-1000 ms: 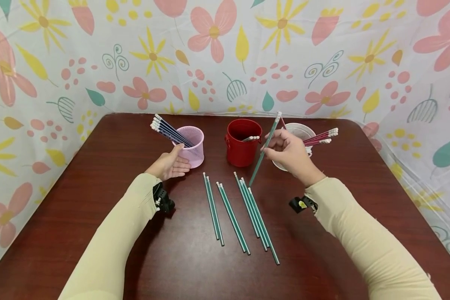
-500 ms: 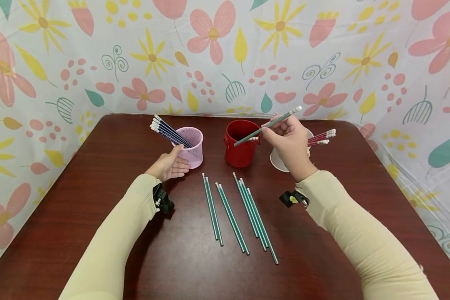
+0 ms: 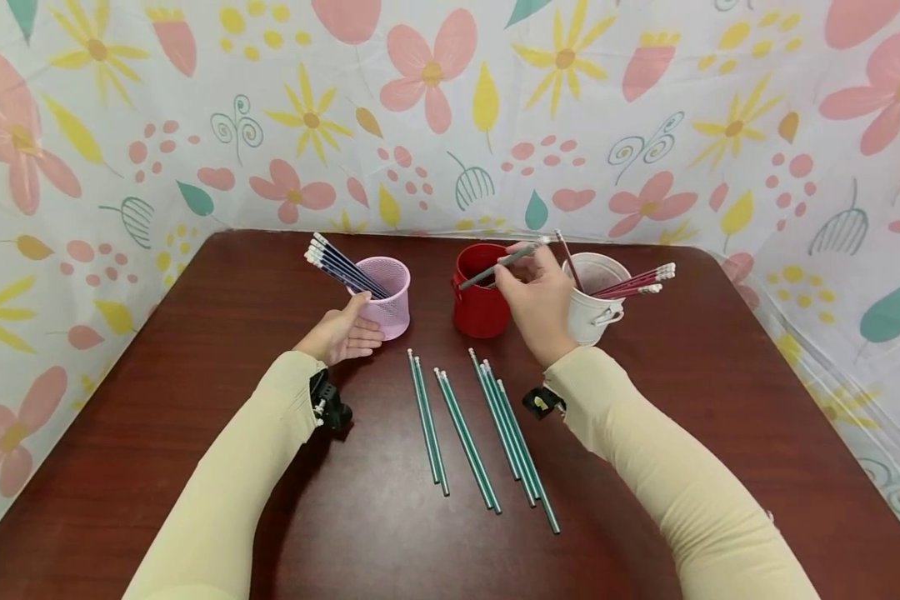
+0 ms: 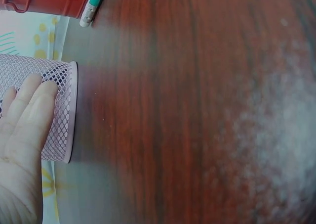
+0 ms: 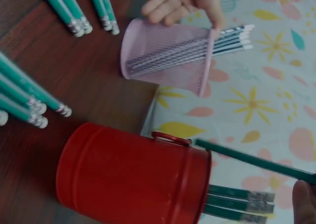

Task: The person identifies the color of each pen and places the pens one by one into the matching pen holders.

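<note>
My right hand pinches a green pencil, its white eraser end up to the right. The pencil's lower end overlaps the mouth of the red bucket; in the right wrist view it lies by the rim, near the bucket's handle. Several green pencils stick out of that bucket, erasers outward. My left hand rests against the pink mesh cup, thumb at the rim and straight fingers along its side. Dark blue pencils lean in this cup.
Green pencils lie in groups on the dark wooden table, in front of the containers. A white bucket with dark red pencils stands right of my right hand. A flowered cloth hangs behind the table.
My right hand has moved left from in front of the white bucket to the red bucket, tilting the pencil from steep to slanted. The left hand stays at the pink cup.
</note>
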{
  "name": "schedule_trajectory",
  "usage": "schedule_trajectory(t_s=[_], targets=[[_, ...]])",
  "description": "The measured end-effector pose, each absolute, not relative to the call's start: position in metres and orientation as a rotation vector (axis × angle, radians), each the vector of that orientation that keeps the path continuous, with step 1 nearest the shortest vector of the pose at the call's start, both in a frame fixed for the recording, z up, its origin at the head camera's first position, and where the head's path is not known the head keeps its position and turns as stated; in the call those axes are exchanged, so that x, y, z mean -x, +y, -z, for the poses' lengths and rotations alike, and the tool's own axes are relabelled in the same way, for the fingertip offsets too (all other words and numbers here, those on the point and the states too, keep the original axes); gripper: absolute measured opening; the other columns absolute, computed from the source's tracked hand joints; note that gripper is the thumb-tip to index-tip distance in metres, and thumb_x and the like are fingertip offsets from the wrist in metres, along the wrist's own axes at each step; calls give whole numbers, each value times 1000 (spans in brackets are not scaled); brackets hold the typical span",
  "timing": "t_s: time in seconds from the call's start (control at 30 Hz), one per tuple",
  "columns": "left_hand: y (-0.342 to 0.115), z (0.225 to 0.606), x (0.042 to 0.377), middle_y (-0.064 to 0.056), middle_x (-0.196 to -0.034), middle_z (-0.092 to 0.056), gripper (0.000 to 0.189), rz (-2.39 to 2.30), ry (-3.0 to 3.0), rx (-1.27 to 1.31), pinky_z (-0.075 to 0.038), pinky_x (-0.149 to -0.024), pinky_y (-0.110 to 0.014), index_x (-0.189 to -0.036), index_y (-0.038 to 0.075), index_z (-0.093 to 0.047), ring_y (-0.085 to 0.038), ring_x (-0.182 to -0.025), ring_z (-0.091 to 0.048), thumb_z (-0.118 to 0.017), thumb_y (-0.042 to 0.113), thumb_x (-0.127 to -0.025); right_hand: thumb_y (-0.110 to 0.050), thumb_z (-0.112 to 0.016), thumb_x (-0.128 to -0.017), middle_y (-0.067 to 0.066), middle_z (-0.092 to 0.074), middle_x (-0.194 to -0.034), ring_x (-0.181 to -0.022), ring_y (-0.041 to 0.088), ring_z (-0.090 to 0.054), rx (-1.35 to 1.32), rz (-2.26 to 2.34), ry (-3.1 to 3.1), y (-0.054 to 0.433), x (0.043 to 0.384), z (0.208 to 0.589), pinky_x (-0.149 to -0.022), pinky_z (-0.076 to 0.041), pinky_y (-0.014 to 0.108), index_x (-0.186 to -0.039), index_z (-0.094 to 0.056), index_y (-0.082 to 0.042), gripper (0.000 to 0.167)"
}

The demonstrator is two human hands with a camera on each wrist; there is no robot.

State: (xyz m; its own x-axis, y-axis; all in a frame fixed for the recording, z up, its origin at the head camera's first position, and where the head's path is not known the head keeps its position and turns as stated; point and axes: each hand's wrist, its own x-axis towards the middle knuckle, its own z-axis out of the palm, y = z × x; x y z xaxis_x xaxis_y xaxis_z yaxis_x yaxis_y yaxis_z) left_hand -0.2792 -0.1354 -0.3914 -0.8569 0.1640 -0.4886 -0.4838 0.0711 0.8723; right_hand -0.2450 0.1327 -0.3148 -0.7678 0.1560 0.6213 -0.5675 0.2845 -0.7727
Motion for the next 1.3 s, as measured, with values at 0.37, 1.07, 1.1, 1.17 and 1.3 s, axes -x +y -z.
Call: schedule_trajectory(t_s=[0.37,1.07,1.1,1.17,1.3], targets=[[-136,391,279,-32,-136,-45,76,-1863,1876,308,-42,-101,-41,-136,-15,-39,-39,-123,-48,-33,51,-99,-4,-70,-85,18,-70,-89,-68,7,-63,-280,-1384,-2179,142,255,308,-64,-47,13,-93,-71,7,14],[-135,394,279,-30,-134,-48,76,-1859,1900,302,-45,-98,-39,-135,-14,-41,-34,-115,-55,-34,52,-99,-16,-66,-91,15,-71,-83,-71,28,-63,-577,-891,-2299,142,256,314,-64,-51,42,-97,-70,4,21],[-136,393,279,-30,-134,-48,76,-1857,1900,305,-45,-98,-39,-135,-14,-41,-34,-115,-55,-34,52,-99,-15,-64,-92,16,-71,-84,-72,30,-64,-575,-880,-2295,143,257,313,-64,-50,43,-100,-70,5,22],[-136,393,278,-30,-133,-48,76,-1858,1898,308,-45,-99,-39,-134,-14,-41,-34,-115,-55,-34,52,-99,-13,-62,-93,18,-69,-81,-69,31,-62,-541,-913,-2302,145,259,312,-61,-49,41,-108,-65,7,25],[-135,394,278,-31,-134,-47,76,-1866,1889,298,-44,-100,-40,-134,-14,-41,-35,-118,-53,-34,52,-99,-7,-64,-92,21,-67,-88,-74,31,-63,-424,-1143,-2307,150,260,310,-60,-44,23,-114,-50,9,30]])
